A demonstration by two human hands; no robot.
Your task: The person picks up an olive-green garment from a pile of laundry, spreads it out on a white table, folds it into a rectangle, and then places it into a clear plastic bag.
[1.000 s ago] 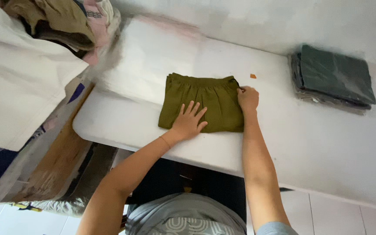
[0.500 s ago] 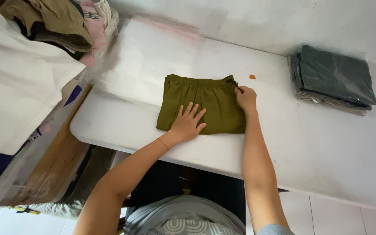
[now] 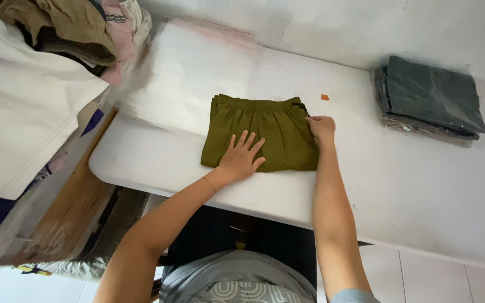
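A folded olive-green garment [image 3: 265, 126] with an elastic waistband lies flat on the white table [image 3: 399, 185]. My left hand [image 3: 241, 156] presses flat on its near edge, fingers spread. At the garment's right edge my right hand [image 3: 322, 128] rests with its fingers curled on the cloth near the waistband corner. Both forearms reach in from the bottom of the view.
A stack of dark green garments in clear bags [image 3: 430, 98] sits at the table's far right. A heap of mixed clothes [image 3: 71, 25] and a large cream cloth [image 3: 23, 106] lie at the left. A small orange scrap [image 3: 325, 97] is beside the garment. A wooden bench [image 3: 68, 219] stands below.
The hands have barely moved; my left hand stays flat on the garment and my right stays at its right edge. The view has shifted slightly.
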